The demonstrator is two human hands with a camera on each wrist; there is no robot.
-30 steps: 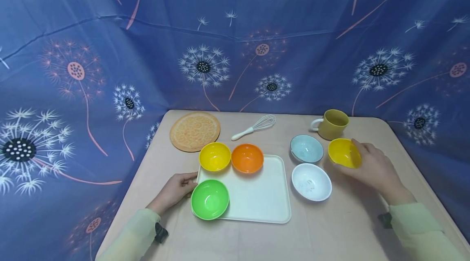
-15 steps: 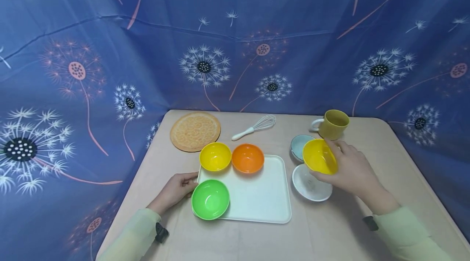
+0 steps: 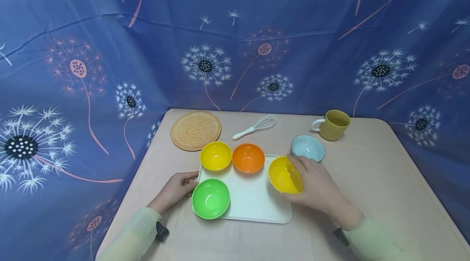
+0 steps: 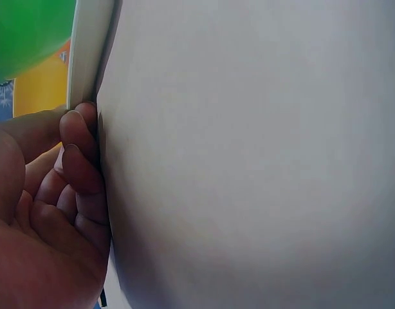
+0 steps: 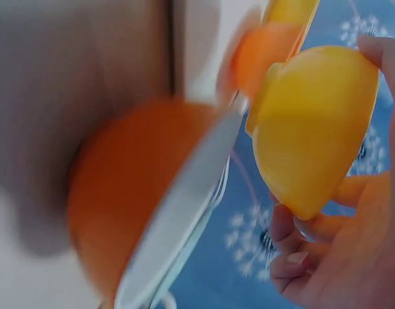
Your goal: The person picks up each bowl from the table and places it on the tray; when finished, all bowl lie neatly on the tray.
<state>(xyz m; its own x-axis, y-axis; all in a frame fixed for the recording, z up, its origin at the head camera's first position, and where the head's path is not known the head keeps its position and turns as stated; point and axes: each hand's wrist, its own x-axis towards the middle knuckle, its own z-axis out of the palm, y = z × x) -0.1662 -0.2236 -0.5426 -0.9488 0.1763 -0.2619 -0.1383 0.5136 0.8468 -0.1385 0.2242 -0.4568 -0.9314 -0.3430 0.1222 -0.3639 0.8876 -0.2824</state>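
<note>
My right hand (image 3: 317,187) grips a yellow bowl (image 3: 284,177) by its rim, tilted and above the right side of the white tray (image 3: 253,206). In the right wrist view, thumb and fingers stand at opposite sides of that yellow bowl's rim. My left hand (image 3: 177,189) holds the tray's left edge, fingers curled against it in the left wrist view. On the tray are a green bowl (image 3: 211,199) at front left, another yellow bowl (image 3: 216,156) at the back left corner, and an orange bowl (image 3: 248,158) beside it.
A light blue bowl (image 3: 307,147) stands right of the tray, before a mustard mug (image 3: 333,125). A white-lined bowl, orange outside (image 5: 146,187), shows in the right wrist view; my hand hides it from the head. Behind lie a whisk (image 3: 255,127) and round pizza-like board (image 3: 196,130).
My right hand has carried the yellow bowl leftward, from beside the light blue and white bowls, across them to the tray's right side. The left hand has stayed at the tray's edge.
</note>
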